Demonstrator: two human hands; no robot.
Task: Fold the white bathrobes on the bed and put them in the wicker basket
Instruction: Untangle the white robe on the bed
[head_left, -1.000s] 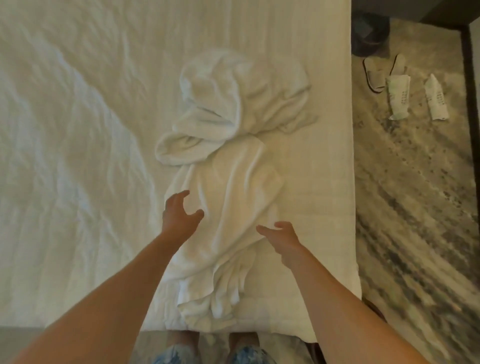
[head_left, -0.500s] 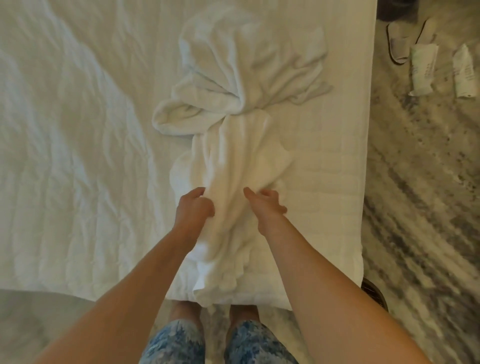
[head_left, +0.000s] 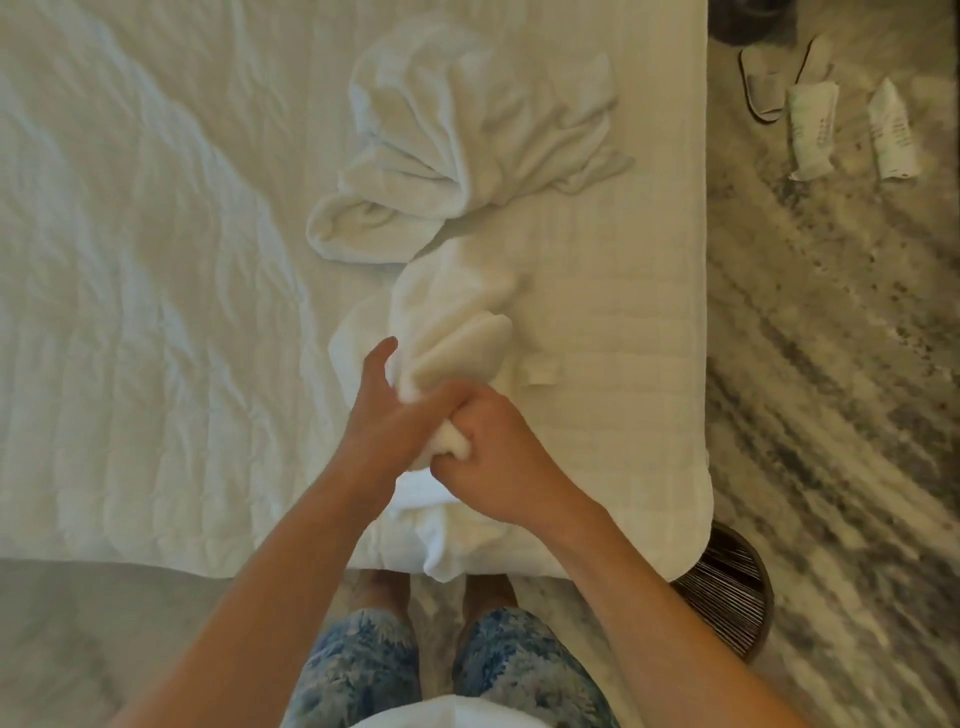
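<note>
A white bathrobe (head_left: 457, 312) lies crumpled along the right part of the bed (head_left: 156, 312), its bunched upper part (head_left: 467, 140) farther away and its lower end hanging over the near edge. My left hand (head_left: 387, 410) and my right hand (head_left: 493, 457) meet over the robe's lower part, both gripping a gathered bunch of its cloth. The dark wicker basket (head_left: 727, 597) stands on the floor beside the bed's near right corner, partly hidden by the bedding.
On the patterned carpet (head_left: 831, 415) to the right lie white slippers (head_left: 763, 88) and two wrapped packets (head_left: 810, 130). A dark round object (head_left: 748, 21) sits at the top right. My legs (head_left: 431, 665) stand at the bed's foot.
My hands went from open above the robe to closing on its sides, then came together, bunching the cloth between them. The view shifted slightly back toward me.
</note>
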